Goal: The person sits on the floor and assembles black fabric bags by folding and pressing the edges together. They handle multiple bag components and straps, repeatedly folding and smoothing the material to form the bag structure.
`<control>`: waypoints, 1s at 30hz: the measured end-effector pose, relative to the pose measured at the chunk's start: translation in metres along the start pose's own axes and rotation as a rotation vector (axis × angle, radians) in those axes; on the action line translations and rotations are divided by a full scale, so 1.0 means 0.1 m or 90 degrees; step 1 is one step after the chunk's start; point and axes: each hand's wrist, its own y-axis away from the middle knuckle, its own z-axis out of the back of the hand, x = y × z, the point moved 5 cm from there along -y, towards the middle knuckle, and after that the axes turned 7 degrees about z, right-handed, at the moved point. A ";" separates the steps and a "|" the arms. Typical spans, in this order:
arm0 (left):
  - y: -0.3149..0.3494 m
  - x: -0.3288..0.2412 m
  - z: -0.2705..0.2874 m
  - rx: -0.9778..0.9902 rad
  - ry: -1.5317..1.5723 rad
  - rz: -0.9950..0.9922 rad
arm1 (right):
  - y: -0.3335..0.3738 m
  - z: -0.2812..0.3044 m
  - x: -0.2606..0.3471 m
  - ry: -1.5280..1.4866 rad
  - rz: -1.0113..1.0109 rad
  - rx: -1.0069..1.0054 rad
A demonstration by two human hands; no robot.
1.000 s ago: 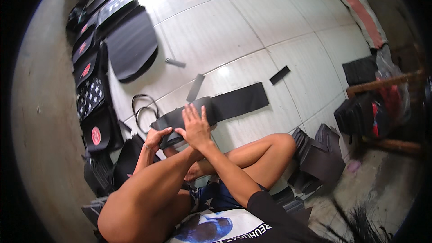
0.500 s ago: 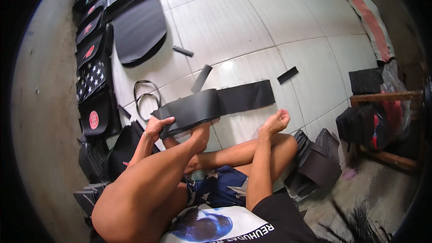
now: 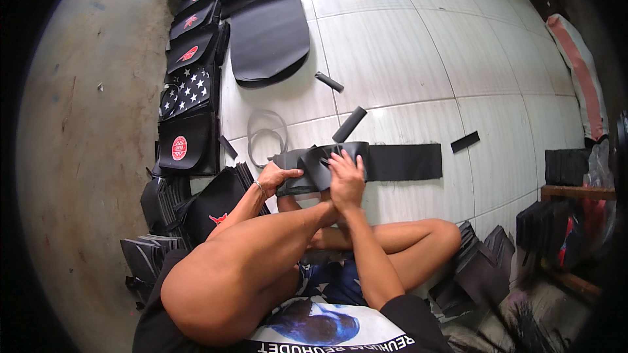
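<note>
A wide black strip point(image 3: 404, 162) of leather-like sheet lies across the floor in front of me, with its plain end reaching right. At its left end, several layers are stacked. My left hand point(image 3: 277, 175) grips that end, thumb on top and fingers underneath. My right hand point(image 3: 347, 180) is at the middle of the strip, its fingers closed on a raised, bent part of the top layer. My raised foot, partly hidden by the right hand, is against the strip's near edge.
A loop of dark cord point(image 3: 267, 138) lies beyond my left hand. Small black offcuts point(image 3: 349, 124) are scattered on the tiles. Black flap pieces point(image 3: 188, 144) line the left wall, a large rounded panel point(image 3: 269, 36) beside them. Stacked dark pieces point(image 3: 481, 268) stand right of my knee, near a wooden stand point(image 3: 575, 192).
My right hand has moved left from beside my knee onto the strip and taken hold of it. The strip's top layer is now bent up. The whole view has shifted.
</note>
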 end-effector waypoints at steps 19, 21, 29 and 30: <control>0.00 0.15 0.19 -0.020 0.018 0.019 | -0.08 -0.04 0.28 0.113 0.007 0.069; -0.05 0.12 0.15 -0.022 -0.005 0.037 | -0.06 -0.04 0.06 0.059 -0.018 0.045; 0.04 0.02 0.16 0.023 0.019 0.016 | 0.63 1.44 -1.24 -0.005 -0.456 -0.700; 0.03 -0.02 0.07 0.038 0.031 0.012 | 0.52 1.39 -1.04 -0.011 -0.348 -0.678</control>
